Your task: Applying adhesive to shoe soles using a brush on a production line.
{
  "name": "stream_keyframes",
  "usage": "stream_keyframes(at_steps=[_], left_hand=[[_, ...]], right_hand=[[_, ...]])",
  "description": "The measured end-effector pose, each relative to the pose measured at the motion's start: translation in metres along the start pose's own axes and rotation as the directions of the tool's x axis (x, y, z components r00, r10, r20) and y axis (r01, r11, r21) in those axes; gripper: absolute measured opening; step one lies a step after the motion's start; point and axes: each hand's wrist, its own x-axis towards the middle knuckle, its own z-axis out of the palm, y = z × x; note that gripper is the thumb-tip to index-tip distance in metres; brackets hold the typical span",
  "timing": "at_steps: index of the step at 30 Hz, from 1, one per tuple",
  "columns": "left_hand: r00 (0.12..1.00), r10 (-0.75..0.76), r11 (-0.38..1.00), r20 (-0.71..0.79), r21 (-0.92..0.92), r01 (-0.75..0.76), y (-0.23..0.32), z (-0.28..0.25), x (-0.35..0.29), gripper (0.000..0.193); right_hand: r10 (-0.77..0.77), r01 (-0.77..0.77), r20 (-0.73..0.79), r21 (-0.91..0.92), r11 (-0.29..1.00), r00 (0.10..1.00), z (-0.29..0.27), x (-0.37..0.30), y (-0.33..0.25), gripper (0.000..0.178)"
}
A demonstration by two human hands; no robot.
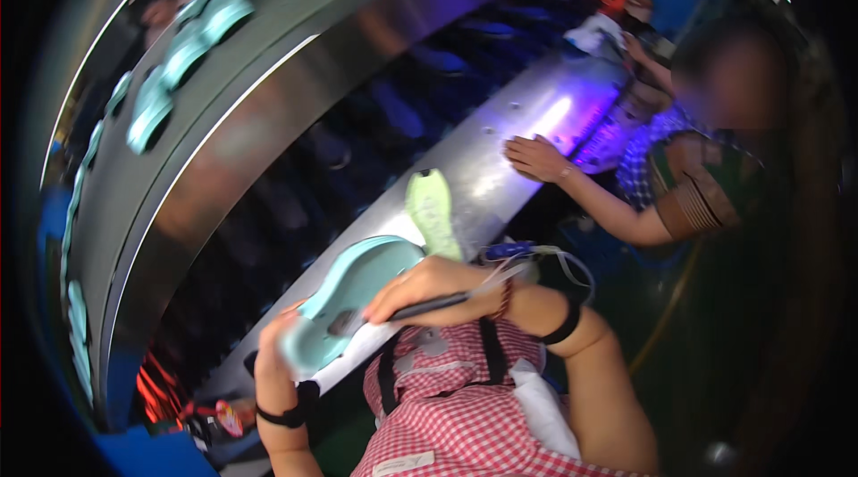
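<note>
A light teal shoe sole, hollow side up, is held tilted over the near edge of the metal bench. My left hand is closed round its near left end. In my right hand, the fingers are wrapped round a dark-handled brush. Its bristles reach into the sole's hollow, close to the end my left hand grips. Just beyond the teal sole, a pale yellow-green sole-shaped piece lies on the bench.
The metal bench runs toward the upper right, where a co-worker's hand rests. Across from me, a curved conveyor carries several teal soles. Dark shoe shapes fill the space beneath it. Thin tubing with a blue connector hangs by my right wrist.
</note>
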Motion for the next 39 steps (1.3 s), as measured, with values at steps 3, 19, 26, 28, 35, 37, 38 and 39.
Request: stream_keyframes(at_steps=[3, 19, 26, 28, 35, 37, 38, 39], left_hand=[[0.995, 0.01, 1.0, -0.099, -0.008, -0.011, -0.008, -0.002, 0.008, 0.058], [0.948, 0.055, 0.985, -0.314, -0.141, -0.103, -0.024, 0.039, 0.049, 0.055], [0.979, 0.167, 0.986, -0.12, 0.04, -0.163, -0.017, 0.01, 0.061, 0.052], [0.978, 0.137, 0.99, -0.159, 0.005, -0.138, -0.014, 0.008, 0.066, 0.051], [0.948, 0.178, 0.979, -0.266, -0.051, -0.198, -0.019, 0.03, 0.056, 0.046], [0.933, 0.135, 0.974, -0.332, -0.13, -0.187, -0.02, 0.049, 0.056, 0.044], [0.94, 0.135, 0.978, -0.314, -0.108, -0.176, -0.021, 0.049, 0.058, 0.044], [0.946, 0.14, 0.981, -0.292, -0.086, -0.172, -0.021, 0.049, 0.061, 0.044]], right_hand=[[0.089, -0.088, -0.088, 0.015, 0.996, 0.992, 0.012, -0.024, 0.0, 0.017], [0.123, 0.208, -0.636, 0.419, 0.884, 0.761, 0.059, -0.052, 0.053, 0.02], [0.211, 0.216, -0.593, 0.566, 0.796, 0.777, 0.044, -0.072, 0.026, 0.024], [0.167, 0.273, -0.63, 0.54, 0.796, 0.758, 0.047, -0.072, 0.028, 0.021], [0.132, 0.304, -0.611, 0.555, 0.774, 0.78, 0.05, -0.078, 0.016, 0.023], [0.128, 0.308, -0.619, 0.547, 0.779, 0.775, 0.049, -0.08, 0.014, 0.023], [0.127, 0.307, -0.621, 0.543, 0.781, 0.774, 0.049, -0.081, 0.014, 0.023], [0.127, 0.307, -0.624, 0.54, 0.784, 0.771, 0.049, -0.081, 0.015, 0.023]])
